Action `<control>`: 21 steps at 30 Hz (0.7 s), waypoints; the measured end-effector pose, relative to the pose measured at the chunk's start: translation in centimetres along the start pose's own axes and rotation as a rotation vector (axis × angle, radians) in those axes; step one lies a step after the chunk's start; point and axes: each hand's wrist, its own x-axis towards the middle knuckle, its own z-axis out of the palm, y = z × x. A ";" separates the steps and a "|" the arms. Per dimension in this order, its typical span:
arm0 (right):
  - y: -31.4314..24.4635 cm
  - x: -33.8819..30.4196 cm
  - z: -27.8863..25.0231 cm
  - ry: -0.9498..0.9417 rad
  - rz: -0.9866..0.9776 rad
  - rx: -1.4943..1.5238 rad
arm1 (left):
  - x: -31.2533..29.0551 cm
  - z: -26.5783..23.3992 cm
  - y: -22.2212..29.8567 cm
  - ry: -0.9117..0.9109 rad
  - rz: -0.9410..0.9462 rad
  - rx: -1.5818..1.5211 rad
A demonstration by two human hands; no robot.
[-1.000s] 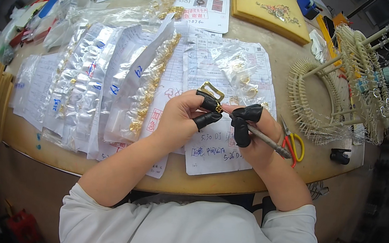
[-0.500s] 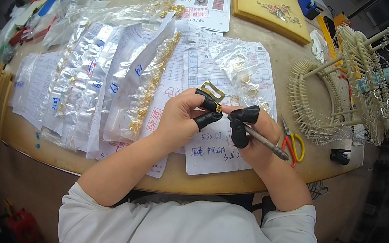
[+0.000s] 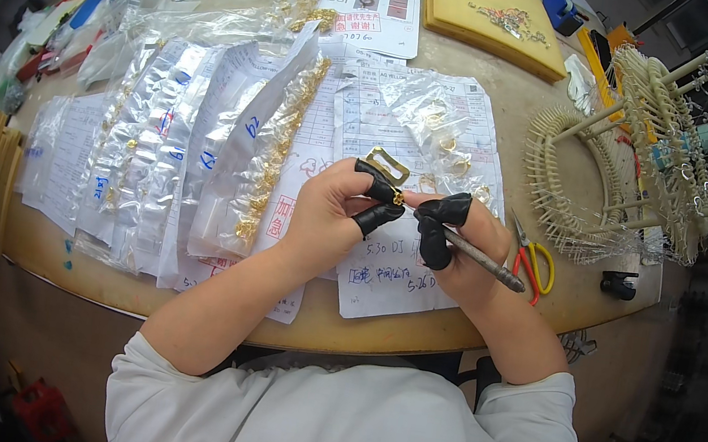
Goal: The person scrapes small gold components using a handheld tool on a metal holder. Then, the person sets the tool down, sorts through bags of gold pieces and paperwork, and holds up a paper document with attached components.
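Black finger covers sit on the thumb and forefinger of both hands. My left hand (image 3: 340,205) pinches a small gold jewellery piece (image 3: 398,197) between the covered fingertips; its exact kind is too small to tell. Closed round a dark, pen-like metal hand tool (image 3: 484,259), my right hand (image 3: 461,229) points the thin tip at the gold piece, and a bare finger reaches close beside it. Just beyond the hands, an oblong gold frame-shaped piece (image 3: 388,166) lies on printed sheets. A clear bag with gold pieces (image 3: 439,129) rests there too.
Left are papers and bags of gold pieces (image 3: 277,156). At right stand yellow-and-red-handled scissors (image 3: 541,270), a ring-shaped rack (image 3: 551,172) and a taller rack hung with small pieces (image 3: 672,148). A yellow board (image 3: 490,23) with small pieces lies at the back.
Both hands keep almost the same place and grip. No clear movement of the gold piece or the tool shows.
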 end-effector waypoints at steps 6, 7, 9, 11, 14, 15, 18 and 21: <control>-0.2 0.0 0.0 -0.004 0.009 0.006 | 0.0 0.0 0.1 0.002 0.013 0.017; -0.2 0.0 0.0 -0.008 0.017 0.008 | 0.0 0.0 0.1 0.004 0.028 0.033; -0.3 0.0 0.0 -0.013 0.025 0.011 | 0.0 0.0 0.1 0.006 0.042 0.050; -0.4 0.1 -0.1 -0.036 0.010 -0.005 | 0.0 0.0 0.2 0.002 0.068 0.060; -0.3 -0.1 -0.1 -0.016 0.031 0.020 | 0.0 0.0 0.1 0.005 0.067 0.058; -0.3 0.0 -0.1 -0.016 0.031 0.020 | 0.0 0.0 0.1 0.005 0.067 0.058; -0.4 0.1 -0.1 -0.018 0.021 0.041 | 0.0 0.0 0.2 0.009 0.053 0.065; -0.4 0.2 -0.1 -0.024 0.022 0.023 | 0.0 0.0 0.1 0.013 0.055 0.065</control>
